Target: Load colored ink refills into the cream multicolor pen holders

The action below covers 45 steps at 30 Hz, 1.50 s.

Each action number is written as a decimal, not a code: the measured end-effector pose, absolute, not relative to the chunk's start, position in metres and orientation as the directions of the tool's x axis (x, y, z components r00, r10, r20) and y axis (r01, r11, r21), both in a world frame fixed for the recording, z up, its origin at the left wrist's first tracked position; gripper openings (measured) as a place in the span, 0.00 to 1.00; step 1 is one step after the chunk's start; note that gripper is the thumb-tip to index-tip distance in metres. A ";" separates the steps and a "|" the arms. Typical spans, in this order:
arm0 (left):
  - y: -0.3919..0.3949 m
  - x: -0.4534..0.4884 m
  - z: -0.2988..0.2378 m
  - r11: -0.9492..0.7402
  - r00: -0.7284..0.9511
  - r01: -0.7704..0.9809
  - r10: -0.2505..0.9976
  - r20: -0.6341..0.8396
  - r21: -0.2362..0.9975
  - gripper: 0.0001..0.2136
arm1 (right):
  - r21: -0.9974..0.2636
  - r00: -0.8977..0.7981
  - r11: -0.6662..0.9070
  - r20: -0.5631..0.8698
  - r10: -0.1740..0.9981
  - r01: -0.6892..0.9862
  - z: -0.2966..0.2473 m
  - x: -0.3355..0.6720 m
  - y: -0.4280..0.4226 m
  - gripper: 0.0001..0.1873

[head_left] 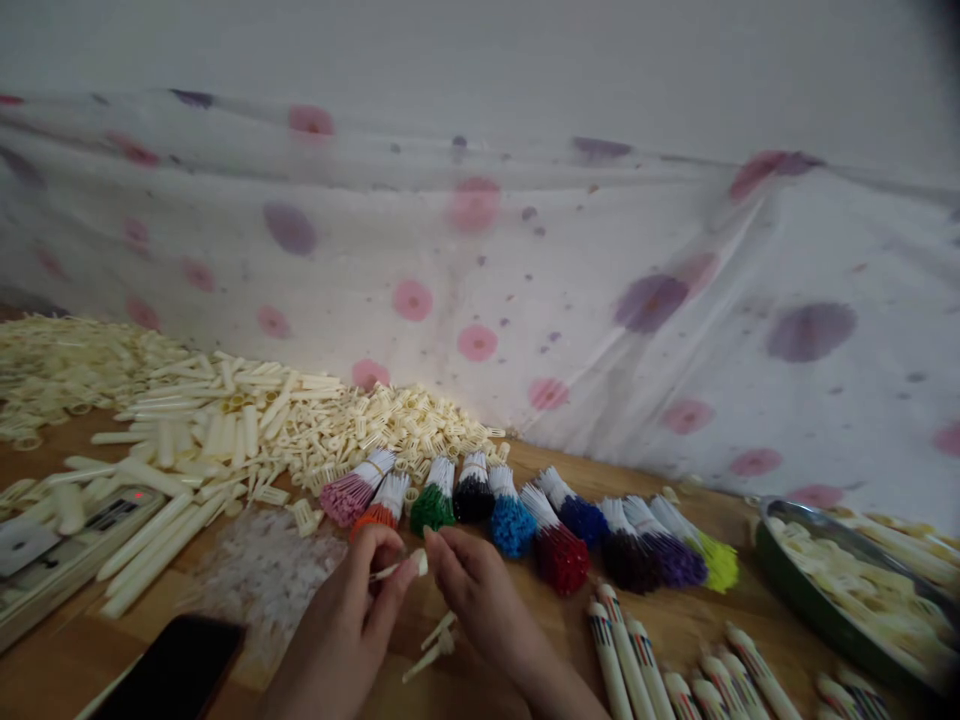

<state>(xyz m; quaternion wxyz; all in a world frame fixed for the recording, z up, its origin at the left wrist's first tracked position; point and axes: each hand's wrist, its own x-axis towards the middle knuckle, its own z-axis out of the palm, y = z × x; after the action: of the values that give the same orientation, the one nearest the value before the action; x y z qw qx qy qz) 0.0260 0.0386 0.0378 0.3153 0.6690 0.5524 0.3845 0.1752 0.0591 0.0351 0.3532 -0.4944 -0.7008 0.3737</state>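
My left hand (pixel 358 605) is closed around a small cream plastic pen part (pixel 420 562), whose pale end shows at the thumb tip. Right beside it, my right hand (pixel 480 592) has thumb and forefinger drawn together; whatever lies between them is too small to make out. Below the hands, a few loose cream pieces (pixel 431 655) lie on the wooden table. Just behind are bundles of thin white-stemmed pen refills, among them orange (pixel 375 515), green (pixel 433 505) and light blue (pixel 511 525) ones.
Heaped cream pen barrels (pixel 217 430) and small parts (pixel 405 420) cover the back left. Clear little pieces (pixel 262 570), a phone (pixel 176 670) and a power strip (pixel 90 560) lie left. Multicolour pens (pixel 619 650) and a green-sided bowl (pixel 795 580) of cream parts are right.
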 end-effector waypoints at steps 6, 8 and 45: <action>0.048 0.019 0.040 -0.103 0.152 0.437 0.988 0.039 0.893 0.16 | -0.785 -0.267 0.369 0.266 0.926 0.497 0.039 0.176 0.057 0.18; 0.046 0.021 0.042 -0.157 0.158 0.417 0.982 0.099 0.895 0.11 | -0.825 -0.227 0.310 0.225 0.947 0.472 0.035 0.176 0.059 0.20; 0.046 0.021 0.038 -0.200 0.084 0.562 0.979 0.186 0.802 0.15 | -0.771 -0.241 0.332 0.235 0.942 0.544 0.039 0.177 0.057 0.20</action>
<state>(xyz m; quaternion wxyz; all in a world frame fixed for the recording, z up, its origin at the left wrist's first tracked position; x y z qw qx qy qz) 0.0214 0.0461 0.0377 0.2812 0.6803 0.5664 0.3705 0.1773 0.0567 0.0386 0.3532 -0.5047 -0.7357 0.2816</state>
